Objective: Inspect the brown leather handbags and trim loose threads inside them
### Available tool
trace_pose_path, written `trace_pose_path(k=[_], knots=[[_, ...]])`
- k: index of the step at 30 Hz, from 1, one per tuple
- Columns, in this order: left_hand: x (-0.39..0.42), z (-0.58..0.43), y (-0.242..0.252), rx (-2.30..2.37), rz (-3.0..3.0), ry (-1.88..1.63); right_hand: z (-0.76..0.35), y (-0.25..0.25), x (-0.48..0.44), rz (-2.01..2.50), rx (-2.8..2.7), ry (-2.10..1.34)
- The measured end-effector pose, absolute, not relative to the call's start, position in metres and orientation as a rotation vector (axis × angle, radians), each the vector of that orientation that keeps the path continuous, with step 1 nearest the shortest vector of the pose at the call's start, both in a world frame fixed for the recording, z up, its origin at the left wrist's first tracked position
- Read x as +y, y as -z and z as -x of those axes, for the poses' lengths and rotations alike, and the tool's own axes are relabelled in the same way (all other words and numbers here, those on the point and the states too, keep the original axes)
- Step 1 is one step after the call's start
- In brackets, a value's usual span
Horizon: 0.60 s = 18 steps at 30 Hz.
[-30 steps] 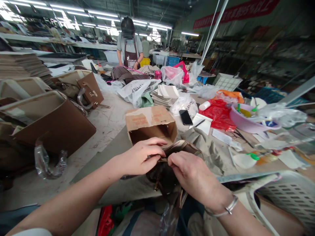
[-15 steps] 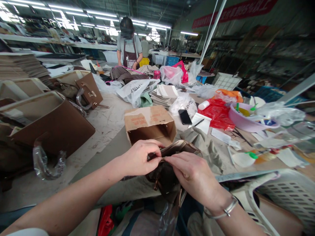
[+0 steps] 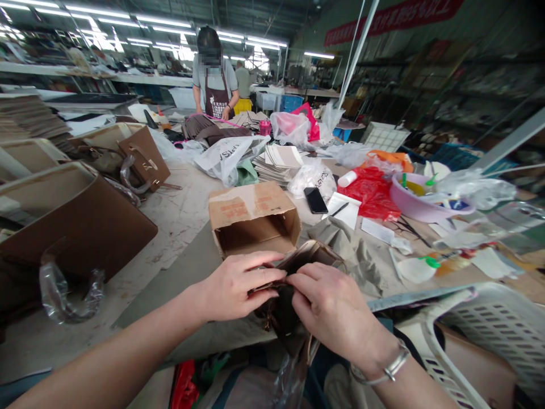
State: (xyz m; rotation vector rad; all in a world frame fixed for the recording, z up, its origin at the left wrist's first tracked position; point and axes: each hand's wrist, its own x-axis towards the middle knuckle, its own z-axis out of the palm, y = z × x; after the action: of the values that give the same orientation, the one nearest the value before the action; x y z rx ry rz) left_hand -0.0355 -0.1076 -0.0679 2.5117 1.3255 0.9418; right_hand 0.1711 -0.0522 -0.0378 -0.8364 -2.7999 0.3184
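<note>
A dark brown handbag (image 3: 284, 318) stands at the table's front edge with its mouth facing up, its lower part hanging toward my lap. My left hand (image 3: 238, 284) pinches the bag's near upper edge between thumb and fingers. Close beside it, my right hand (image 3: 330, 298) grips the same edge, its fingers curled over and partly into the opening. The fingertips of both hands almost meet. Just behind the bag lies a cardboard box (image 3: 255, 213), its open side toward me.
Brown bags (image 3: 80, 210) with plastic-wrapped handles stand at left. A phone (image 3: 315, 200), a notepad (image 3: 346, 210), a red plastic bag (image 3: 372, 193) and a pink basin (image 3: 426, 199) lie to the right. A white basket (image 3: 489, 318) is at front right. A co-worker (image 3: 216, 85) stands across the table.
My left fingers have shifted along the bag's edge and lie straighter; my right fingers have curled more over it. The whole view has swung slightly.
</note>
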Motion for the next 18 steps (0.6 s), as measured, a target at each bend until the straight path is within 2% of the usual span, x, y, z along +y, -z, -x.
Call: trace_pose_path(k=[18], knots=[[-0.1026, 0.0303, 0.0695, 1.376, -2.586, -0.906, -0.1711, 0.0388, -0.0592, 0.899, -2.777, -0.257]])
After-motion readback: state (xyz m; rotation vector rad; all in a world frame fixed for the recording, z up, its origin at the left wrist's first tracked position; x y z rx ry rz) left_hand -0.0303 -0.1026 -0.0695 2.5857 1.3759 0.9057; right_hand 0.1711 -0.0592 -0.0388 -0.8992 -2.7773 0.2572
